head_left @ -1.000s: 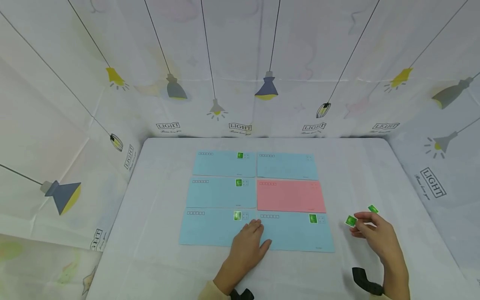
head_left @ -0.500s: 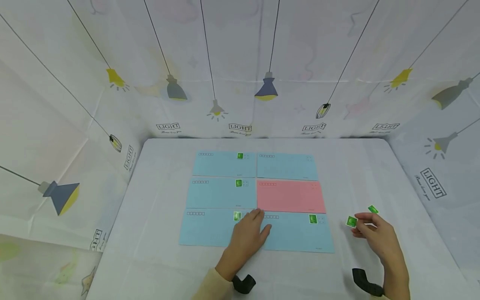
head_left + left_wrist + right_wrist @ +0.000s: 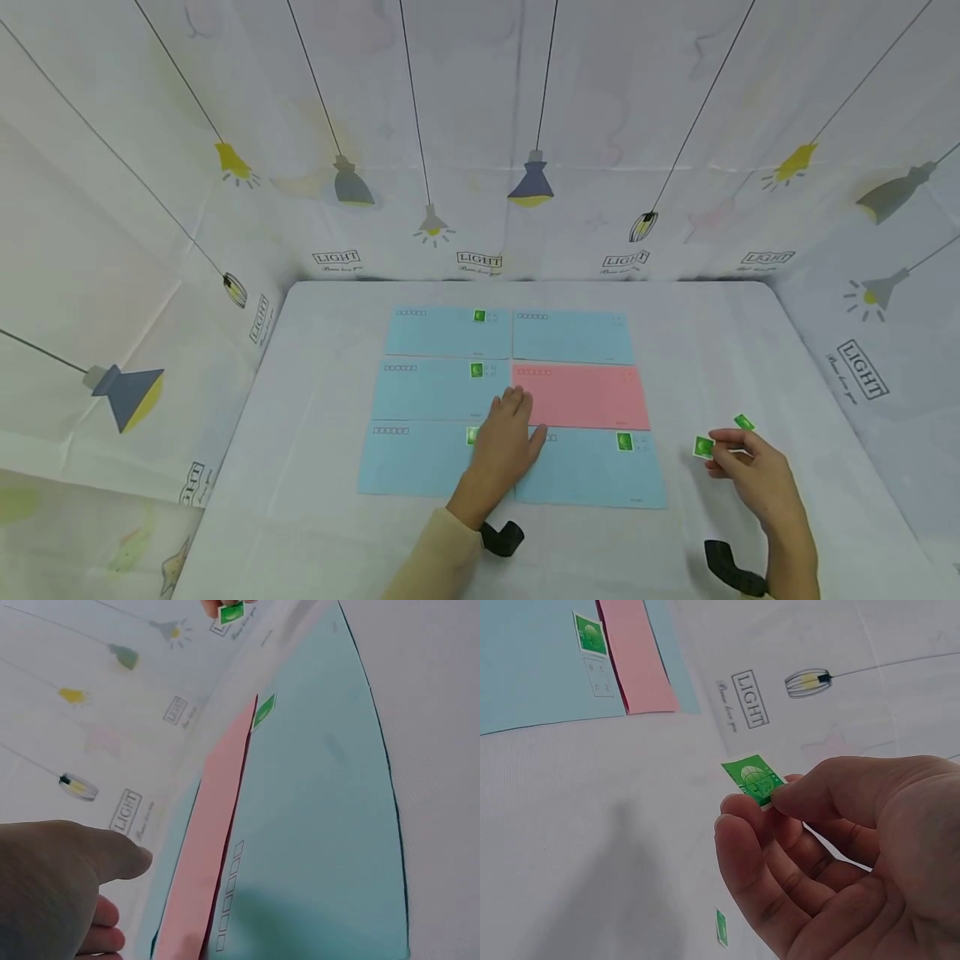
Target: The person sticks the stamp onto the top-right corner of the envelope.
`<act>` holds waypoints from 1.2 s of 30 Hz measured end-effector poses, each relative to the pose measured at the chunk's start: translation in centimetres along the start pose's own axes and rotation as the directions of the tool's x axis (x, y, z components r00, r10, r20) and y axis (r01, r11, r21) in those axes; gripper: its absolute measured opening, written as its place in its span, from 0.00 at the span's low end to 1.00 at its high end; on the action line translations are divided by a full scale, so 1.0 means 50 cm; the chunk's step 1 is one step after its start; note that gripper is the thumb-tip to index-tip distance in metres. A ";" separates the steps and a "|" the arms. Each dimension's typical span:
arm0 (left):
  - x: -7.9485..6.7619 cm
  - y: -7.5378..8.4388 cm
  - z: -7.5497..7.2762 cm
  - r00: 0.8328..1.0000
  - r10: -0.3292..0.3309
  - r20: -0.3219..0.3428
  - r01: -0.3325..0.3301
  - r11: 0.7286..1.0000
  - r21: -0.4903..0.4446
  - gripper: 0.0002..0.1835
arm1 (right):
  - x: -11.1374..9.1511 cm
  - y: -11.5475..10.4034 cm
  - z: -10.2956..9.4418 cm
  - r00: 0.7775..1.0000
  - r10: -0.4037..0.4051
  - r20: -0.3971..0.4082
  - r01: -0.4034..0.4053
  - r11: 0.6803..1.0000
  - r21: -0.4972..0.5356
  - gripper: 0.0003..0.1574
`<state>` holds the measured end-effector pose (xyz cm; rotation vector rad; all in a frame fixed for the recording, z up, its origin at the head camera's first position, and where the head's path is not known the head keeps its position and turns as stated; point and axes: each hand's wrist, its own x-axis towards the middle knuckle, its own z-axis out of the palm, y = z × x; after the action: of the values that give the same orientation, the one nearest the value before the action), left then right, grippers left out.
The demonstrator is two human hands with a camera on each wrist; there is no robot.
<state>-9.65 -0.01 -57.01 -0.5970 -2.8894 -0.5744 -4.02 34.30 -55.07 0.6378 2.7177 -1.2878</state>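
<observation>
My right hand (image 3: 753,471) pinches a green postage stamp (image 3: 754,778) between thumb and fingertips, above the white table to the right of the envelopes. A second green stamp (image 3: 744,422) lies on the table just beyond that hand. With fingers extended, my left hand (image 3: 501,442) is over the middle of the envelope rows, its fingertips at the left edge of the pink envelope (image 3: 588,396). Nothing shows in its grasp. Beneath and beside it are the bottom left blue envelope (image 3: 408,467) and the bottom right blue envelope (image 3: 585,483), whose stamp (image 3: 625,442) sits near the top right corner.
Further blue envelopes make up the two columns: the middle left one (image 3: 427,392) and top left one (image 3: 435,333) bear green stamps, while the top right one (image 3: 573,340) shows printed stamp marks. A lamp-patterned cloth (image 3: 585,108) hangs behind the white table (image 3: 300,400).
My left hand has slid forward and slightly right, from the bottom envelopes to the pink one's left edge. The right hand stays nearly still with its stamp.
</observation>
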 end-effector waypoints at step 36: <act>0.018 -0.027 0.052 0.992 -0.083 0.096 0.078 0.996 0.046 0.31 | 0.023 0.003 0.011 0.997 -0.081 0.007 0.081 0.996 -0.022 0.21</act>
<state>-11.13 0.18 -59.66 -0.5186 -3.0212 -0.5068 -5.05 34.37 -55.79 0.5255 2.7762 -1.2721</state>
